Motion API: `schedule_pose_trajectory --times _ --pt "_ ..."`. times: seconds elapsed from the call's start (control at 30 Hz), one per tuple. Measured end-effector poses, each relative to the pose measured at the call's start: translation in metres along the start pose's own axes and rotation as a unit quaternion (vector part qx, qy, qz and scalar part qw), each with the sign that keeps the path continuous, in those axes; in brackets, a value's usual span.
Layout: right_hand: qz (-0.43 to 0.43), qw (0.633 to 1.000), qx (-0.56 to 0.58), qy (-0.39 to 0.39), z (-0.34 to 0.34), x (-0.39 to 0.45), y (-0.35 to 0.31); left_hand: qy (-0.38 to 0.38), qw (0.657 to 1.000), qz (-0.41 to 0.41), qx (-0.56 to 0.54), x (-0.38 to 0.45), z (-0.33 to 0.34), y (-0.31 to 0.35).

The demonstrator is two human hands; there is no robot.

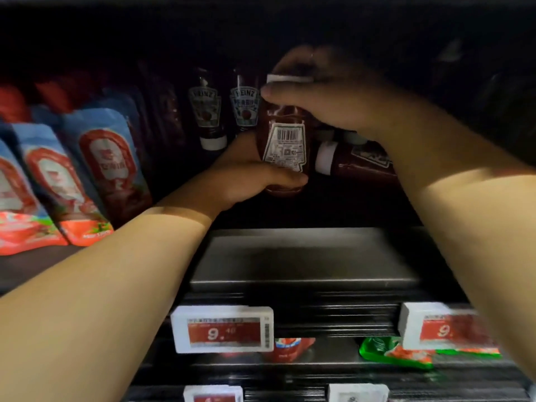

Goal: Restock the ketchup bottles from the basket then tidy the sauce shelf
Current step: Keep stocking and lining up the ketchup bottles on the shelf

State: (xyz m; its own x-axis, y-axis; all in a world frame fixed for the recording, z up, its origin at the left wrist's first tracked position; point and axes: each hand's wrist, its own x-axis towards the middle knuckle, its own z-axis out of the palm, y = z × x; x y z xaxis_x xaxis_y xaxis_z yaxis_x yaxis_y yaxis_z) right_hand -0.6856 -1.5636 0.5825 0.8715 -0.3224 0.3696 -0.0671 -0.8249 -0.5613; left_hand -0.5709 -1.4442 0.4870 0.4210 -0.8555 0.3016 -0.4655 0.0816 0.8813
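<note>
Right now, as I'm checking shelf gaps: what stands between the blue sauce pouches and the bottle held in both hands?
In the head view, two upside-down Heinz bottles stand between the pouches and the held bottle.

Blue sauce pouches (95,172) lean left (labels blurred), price tags (222,329) below.

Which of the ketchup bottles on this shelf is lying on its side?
The ketchup bottle under the right forearm, white cap pointing left. The two labelled bottles behind stand cap-down, and both hands grip the held bottle cap-up.
</note>
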Motion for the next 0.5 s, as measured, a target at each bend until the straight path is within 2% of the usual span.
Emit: schedule_pose_trajectory --times 0.07,0.17,0.23,0.37,0.5 --pt "0.02 0.998 0.044 0.03 0.004 0.002 0.015 0.016 1.0 -0.004 -0.008 0.0 -0.002 -0.001" --pt "0.079 0.977 0.176 0.092 0.008 0.0 0.039 0.043 0.999 -0.016 -0.02 0.002 -0.001 -0.005" --pt "0.107 0.967 0.212 0.092 0.005 -0.002 0.05 0.057 0.998 -0.027 -0.029 0.003 -0.003 -0.006" --pt "0.163 0.969 0.182 0.028 -0.009 -0.009 0.069 0.089 0.994 -0.028 -0.063 0.004 -0.006 -0.002" --pt "0.199 0.971 0.098 -0.085 -0.019 -0.022 0.08 0.135 0.986 -0.033 -0.088 0.003 -0.008 0.002"
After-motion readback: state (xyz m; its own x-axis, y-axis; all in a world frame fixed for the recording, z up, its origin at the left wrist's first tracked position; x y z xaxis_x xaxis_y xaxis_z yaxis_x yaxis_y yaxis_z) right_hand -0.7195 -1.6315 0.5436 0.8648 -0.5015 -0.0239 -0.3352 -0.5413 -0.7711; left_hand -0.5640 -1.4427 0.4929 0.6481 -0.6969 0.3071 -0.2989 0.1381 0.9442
